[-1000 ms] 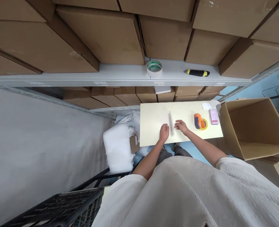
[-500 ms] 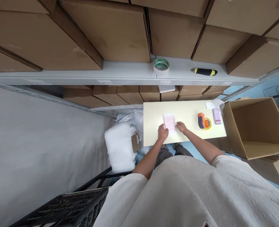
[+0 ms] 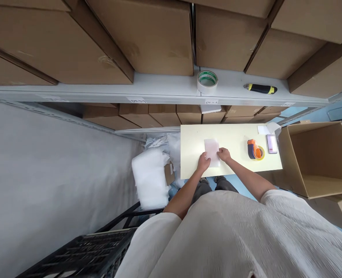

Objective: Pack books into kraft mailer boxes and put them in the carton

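A flat, pale pink rectangular packet (image 3: 211,148) with a whitish lower end lies on the cream tabletop (image 3: 231,133). My left hand (image 3: 204,161) is closed on its lower left edge, thumb towards the middle. At the right edge, my right hand (image 3: 224,154) pinches the packet between thumb and fingers. What is inside the packet cannot be made out. To the right of my hands rests an orange and dark tape dispenser (image 3: 254,150) with a yellow roll. Beyond it is a small purple box (image 3: 272,144), its face blurred.
Above the table, a grey shelf (image 3: 165,87) carries cardboard boxes, a tape roll (image 3: 207,82) and a black-and-yellow utility knife (image 3: 260,88). A large open carton (image 3: 296,162) stands right. White foam sheets (image 3: 150,179) and a black crate (image 3: 80,251) are left.
The view has shifted, so everything sits slightly further right. My right hand has come onto the packet's right edge. The packet's face looks plainer, its pink lines no longer showing.
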`<state>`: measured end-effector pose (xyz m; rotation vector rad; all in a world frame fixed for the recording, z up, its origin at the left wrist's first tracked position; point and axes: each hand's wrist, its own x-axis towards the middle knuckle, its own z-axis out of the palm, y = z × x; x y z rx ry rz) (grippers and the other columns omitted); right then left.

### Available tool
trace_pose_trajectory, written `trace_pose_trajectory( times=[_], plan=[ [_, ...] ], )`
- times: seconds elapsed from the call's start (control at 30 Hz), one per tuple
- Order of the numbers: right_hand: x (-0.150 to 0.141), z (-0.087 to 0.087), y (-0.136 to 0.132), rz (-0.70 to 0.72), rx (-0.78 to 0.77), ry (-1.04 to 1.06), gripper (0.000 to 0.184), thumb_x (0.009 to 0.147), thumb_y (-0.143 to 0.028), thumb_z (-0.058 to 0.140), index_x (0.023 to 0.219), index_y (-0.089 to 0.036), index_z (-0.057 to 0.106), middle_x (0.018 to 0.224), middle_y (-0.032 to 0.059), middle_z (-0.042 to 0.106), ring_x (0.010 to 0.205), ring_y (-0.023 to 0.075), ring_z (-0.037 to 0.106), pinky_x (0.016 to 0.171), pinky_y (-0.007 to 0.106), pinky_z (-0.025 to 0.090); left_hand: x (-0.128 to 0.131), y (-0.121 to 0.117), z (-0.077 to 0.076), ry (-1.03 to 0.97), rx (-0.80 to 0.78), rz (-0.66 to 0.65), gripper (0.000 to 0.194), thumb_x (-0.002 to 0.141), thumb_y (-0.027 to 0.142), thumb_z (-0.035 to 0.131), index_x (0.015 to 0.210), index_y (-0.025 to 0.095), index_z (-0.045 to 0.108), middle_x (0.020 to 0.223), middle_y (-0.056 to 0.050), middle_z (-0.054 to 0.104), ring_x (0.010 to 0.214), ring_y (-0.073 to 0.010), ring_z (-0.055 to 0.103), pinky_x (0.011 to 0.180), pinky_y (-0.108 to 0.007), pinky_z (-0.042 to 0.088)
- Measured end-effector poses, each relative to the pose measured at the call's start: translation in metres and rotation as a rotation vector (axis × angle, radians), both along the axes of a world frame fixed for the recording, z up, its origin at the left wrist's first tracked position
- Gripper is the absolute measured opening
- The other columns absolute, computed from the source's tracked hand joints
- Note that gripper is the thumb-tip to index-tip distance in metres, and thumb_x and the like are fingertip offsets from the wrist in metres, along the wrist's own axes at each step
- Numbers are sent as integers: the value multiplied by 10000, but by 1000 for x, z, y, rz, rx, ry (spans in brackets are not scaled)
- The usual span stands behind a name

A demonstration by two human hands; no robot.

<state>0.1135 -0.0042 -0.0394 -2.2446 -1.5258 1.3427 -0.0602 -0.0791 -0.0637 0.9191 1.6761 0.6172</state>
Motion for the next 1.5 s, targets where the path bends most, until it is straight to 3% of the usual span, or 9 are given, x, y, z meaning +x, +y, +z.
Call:
trace_pose_trajectory(
  times=[0.2, 0.43, 0.6, 0.73, 0.9, 1.07, 1.23, 1.5],
  plan=[
    [-33, 14, 12, 25, 63, 170, 177, 714, -268, 600, 872, -241, 676, 755, -39, 627, 743, 177, 586, 729, 286, 494, -16, 1, -2, 7, 74, 110, 558, 933, 128, 613, 1488, 179, 585, 1510, -169, 633, 1265, -259, 711, 1144, -416, 561],
    [-104, 24, 44, 39, 102, 369, 161, 707, -302, 593, 856, -246, 616, 712, -67, 524, 700, 154, 509, 682, 273, 434, -77, 14, 5, 175, 283, 273, 495, 942, 123, 577, 1428, 207, 624, 1400, -155, 638, 1249, -283, 696, 1175, -470, 539],
    [-153, 16, 68, 27, 66, 411, 135, 702, -276, 607, 832, -238, 599, 725, -61, 527, 715, 150, 515, 702, 277, 452, -115, 21, 4, 299, 367, 280, 495, 910, 116, 598, 1392, 226, 640, 1405, -148, 648, 1395, -308, 612, 1254, -506, 477],
    [-176, 0, 83, 13, 49, 344, 121, 707, -241, 613, 825, -235, 587, 756, -48, 554, 728, 152, 536, 713, 282, 470, -125, 23, 0, 353, 358, 182, 513, 908, 131, 609, 1414, 208, 638, 1491, -161, 639, 1485, -332, 552, 1296, -553, 424],
    [-178, -20, 91, 70, 40, 158, 124, 736, -210, 625, 855, -240, 607, 809, -15, 632, 788, 182, 591, 760, 296, 515, -120, 24, -3, 360, 187, -64, 624, 911, 172, 663, 1531, 210, 595, 1687, -158, 524, 1604, -360, 441, 1334, -552, 369],
    [-167, -28, 91, 79, 47, 102, 273, 777, -192, 631, 1039, -229, 697, 1033, 40, 757, 996, 220, 695, 941, 326, 562, -120, 24, 3, 394, 94, -230, 684, 922, 224, 694, 1590, 210, 546, 1791, -170, 379, 1653, -405, 354, 1339, -576, 337],
    [-155, -25, 85, 117, 44, 137, 400, 797, -192, 630, 1186, -226, 718, 1199, 54, 774, 1113, 223, 712, 1015, 332, 568, -124, 24, 11, 412, 104, -309, 690, 913, 207, 700, 1583, 211, 534, 1814, -179, 325, 1674, -403, 303, 1341, -588, 311],
    [-121, -10, 53, 159, 85, 172, 280, 841, -208, 619, 1088, -232, 749, 1175, 53, 778, 1058, 215, 720, 1028, 378, 577, -124, 28, 20, 465, 71, -380, 670, 909, 175, 655, 1566, 184, 524, 1808, -216, 317, 1659, -402, 336, 1329, -603, 307]
  ],
)
